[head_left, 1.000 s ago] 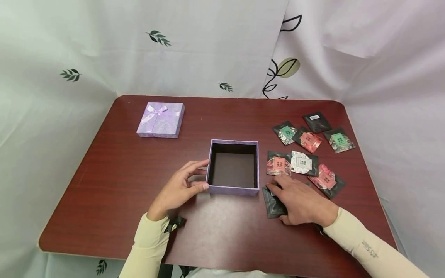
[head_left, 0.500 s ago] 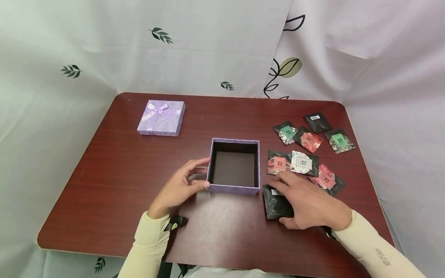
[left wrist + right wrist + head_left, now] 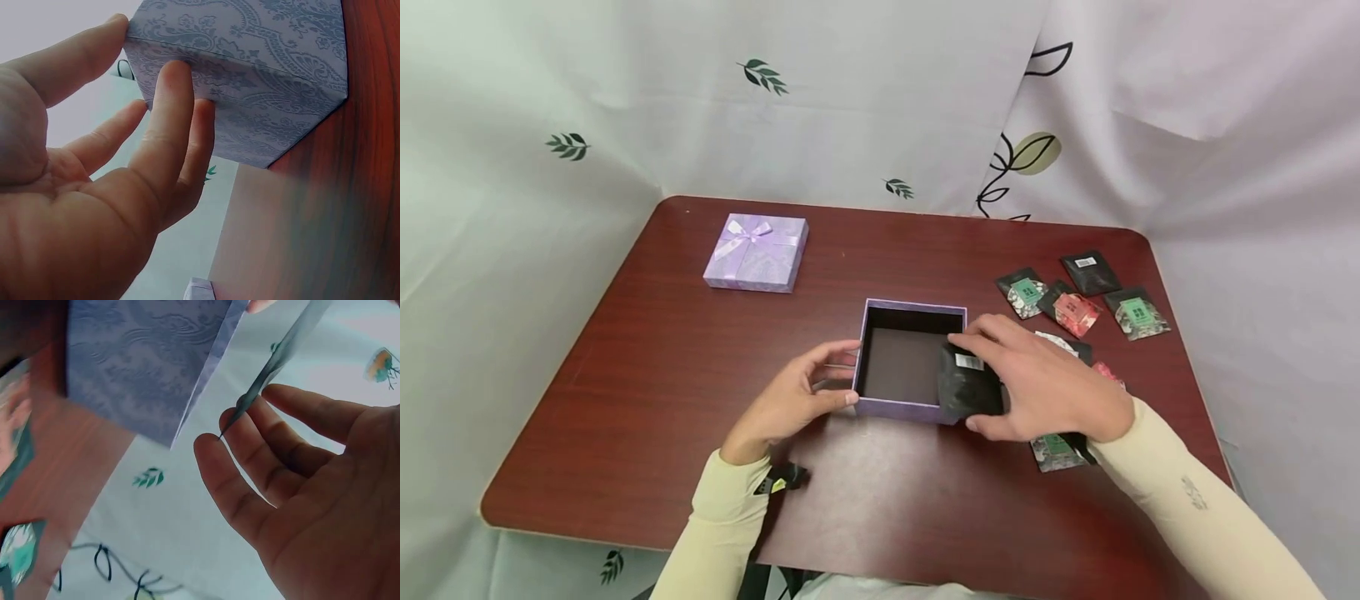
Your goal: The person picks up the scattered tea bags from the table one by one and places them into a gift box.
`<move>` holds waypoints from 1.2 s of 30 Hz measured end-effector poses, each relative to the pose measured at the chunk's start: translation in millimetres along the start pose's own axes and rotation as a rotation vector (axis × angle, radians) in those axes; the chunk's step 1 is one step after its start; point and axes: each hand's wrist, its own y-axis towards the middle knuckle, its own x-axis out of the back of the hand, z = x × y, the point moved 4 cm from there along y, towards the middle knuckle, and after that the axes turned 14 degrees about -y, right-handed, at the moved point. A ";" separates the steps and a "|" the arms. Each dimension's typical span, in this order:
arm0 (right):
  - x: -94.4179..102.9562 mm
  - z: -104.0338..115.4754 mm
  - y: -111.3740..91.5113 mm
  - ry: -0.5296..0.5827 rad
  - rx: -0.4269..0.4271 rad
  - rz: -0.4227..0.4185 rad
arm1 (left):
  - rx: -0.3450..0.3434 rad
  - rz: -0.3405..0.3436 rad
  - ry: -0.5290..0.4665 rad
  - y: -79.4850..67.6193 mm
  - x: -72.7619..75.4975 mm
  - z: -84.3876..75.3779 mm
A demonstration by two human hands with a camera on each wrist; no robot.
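Note:
A purple patterned box [image 3: 897, 408] without its lid stands mid-table, its dark inside facing up. My left hand [image 3: 786, 404] touches its left side with the fingertips and thumb, and in the left wrist view those fingers [image 3: 172, 106] lie against the patterned wall. My right hand [image 3: 1052, 379] pinches a flat black sachet [image 3: 966, 390] with a white barcode label by its edges. The sachet is raised over the box's right front corner and overlaps it from above. In the right wrist view the sachet [image 3: 262, 375] appears edge-on, between thumb and fingertips.
A lilac lid with a ribbon bow [image 3: 756, 252] lies at the back left. Several sachets lie at the right, including a plain black one [image 3: 1090, 272], a red-labelled one [image 3: 1072, 311] and a green-labelled one [image 3: 1054, 452] by the right wrist. Others are partly hidden beneath the right hand.
My right hand has lifted the black sachet off the table and carried it left and away from me to the box. A green-labelled sachet shows near the wrist. The left hand stays at the box.

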 end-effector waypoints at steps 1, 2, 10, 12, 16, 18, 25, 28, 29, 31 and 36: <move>-1.0 1.4 7.9 -0.001 0.008 0.001 | 0.007 -0.001 0.005 -0.4 0.2 -0.2; -2.3 3.0 15.5 0.003 0.014 0.007 | 0.014 -0.003 0.011 -0.6 0.5 -0.3; -19.7 13.4 66.7 0.013 0.005 0.072 | 0.057 -0.003 0.022 -0.6 -0.8 -2.0; -25.6 16.1 75.1 0.011 -0.004 0.104 | 0.063 -0.002 0.018 -0.4 -1.5 -2.5; -37.8 22.9 89.3 -0.020 -0.003 0.151 | 0.066 0.002 0.018 -0.6 -0.9 -3.1; -43.2 26.5 94.5 -0.046 0.000 0.164 | 0.066 0.004 0.021 -1.2 -0.4 -3.4; -60.4 36.3 105.5 -0.128 0.008 0.234 | 0.046 0.013 0.047 -2.2 0.0 -3.9; -66.9 39.2 109.0 -0.152 0.021 0.268 | 0.040 0.014 0.051 -2.2 -0.2 -4.6; -69.0 39.9 110.1 -0.156 0.025 0.276 | 0.040 0.015 0.050 -2.2 -0.2 -4.7; -73.4 40.9 112.3 -0.164 0.030 0.291 | 0.048 0.012 0.047 -2.2 -0.1 -4.8; -84.5 42.1 117.0 -0.167 0.031 0.328 | 0.043 0.015 0.053 -1.8 0.5 -4.0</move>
